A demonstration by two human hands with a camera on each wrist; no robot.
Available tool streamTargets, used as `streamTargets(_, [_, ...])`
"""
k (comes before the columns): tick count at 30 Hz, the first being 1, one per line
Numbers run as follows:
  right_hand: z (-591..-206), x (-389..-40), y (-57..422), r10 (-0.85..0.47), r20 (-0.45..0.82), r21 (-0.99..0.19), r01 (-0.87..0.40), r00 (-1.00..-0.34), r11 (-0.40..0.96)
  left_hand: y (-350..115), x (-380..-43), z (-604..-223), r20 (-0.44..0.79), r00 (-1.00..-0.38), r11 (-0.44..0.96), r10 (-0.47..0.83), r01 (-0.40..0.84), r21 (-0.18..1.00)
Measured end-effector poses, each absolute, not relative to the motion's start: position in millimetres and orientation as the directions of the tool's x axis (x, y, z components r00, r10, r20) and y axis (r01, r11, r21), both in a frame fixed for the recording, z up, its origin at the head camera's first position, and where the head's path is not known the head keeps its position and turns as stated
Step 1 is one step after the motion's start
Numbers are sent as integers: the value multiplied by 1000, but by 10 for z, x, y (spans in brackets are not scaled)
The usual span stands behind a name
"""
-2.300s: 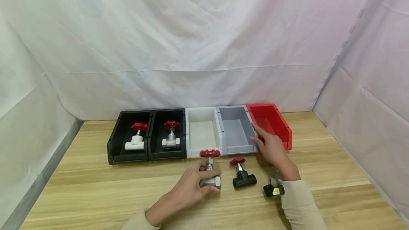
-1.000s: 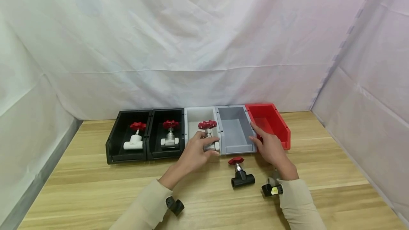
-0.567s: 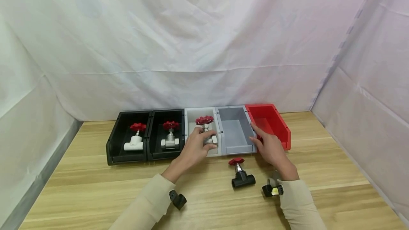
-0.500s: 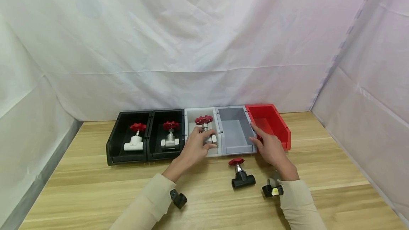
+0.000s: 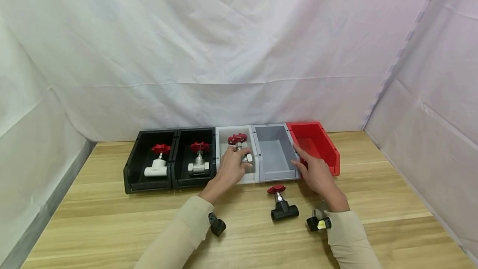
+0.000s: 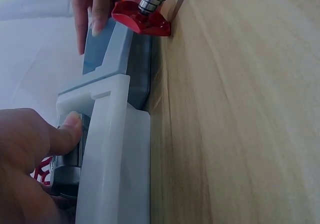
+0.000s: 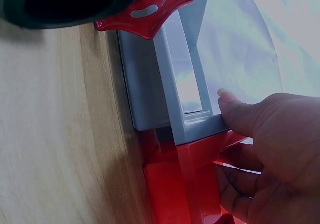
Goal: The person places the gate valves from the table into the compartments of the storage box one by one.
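Observation:
In the white bin [image 5: 249, 178], my left hand [image 5: 230, 167] grips a metal valve [image 5: 247, 159] with a red handwheel [image 5: 237, 138]. Its thumb lies along the valve's hex end [image 6: 65, 176] in the left wrist view; the far fingers are mostly hidden. My right hand [image 5: 318, 176] rests over the wall between the grey bin [image 5: 276, 152] and the red bin [image 5: 333, 152]. Index finger and thumb reach fairly straight to the grey rim, while the right wrist view shows other fingers on the red side. Neither of these two bins shows any part inside.
A black tee valve [image 5: 284, 210] with a red handwheel lies on the wooden table [image 5: 112, 227] before the grey bin. Two black bins [image 5: 149, 186] at left hold a white valve [image 5: 157, 167] and a metal valve [image 5: 199, 166]. White sheeting [image 5: 239, 53] encloses the back and sides.
My left hand has carried the metal valve from the table forward into the white bin, then shifted it slightly left. My right hand has stayed at the grey and red bins.

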State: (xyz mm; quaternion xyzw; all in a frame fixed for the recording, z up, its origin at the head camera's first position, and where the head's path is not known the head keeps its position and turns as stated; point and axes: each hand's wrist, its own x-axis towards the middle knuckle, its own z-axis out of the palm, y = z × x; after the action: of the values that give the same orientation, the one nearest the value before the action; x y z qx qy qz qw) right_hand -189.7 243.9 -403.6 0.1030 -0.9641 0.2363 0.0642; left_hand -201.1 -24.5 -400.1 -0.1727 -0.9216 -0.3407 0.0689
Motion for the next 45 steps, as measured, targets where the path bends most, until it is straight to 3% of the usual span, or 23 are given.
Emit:
streamTargets(12, [-4025, -1895, 2434, -168, 180, -446, -233, -969, 864, -222, -2071, -4096, 155, -955, 730, 254, 294, 617])
streamTargets(38, [-4011, -1897, 2428, -158, 168, -450, -218, -973, 866, -201, -2107, -4147, 101, -956, 785, 274, 283, 551])
streamTargets(45, [-4024, -1900, 2431, -160, 175, -447, -224, -971, 866, -191, -2098, -4149, 65, -971, 789, 231, 226, 571])
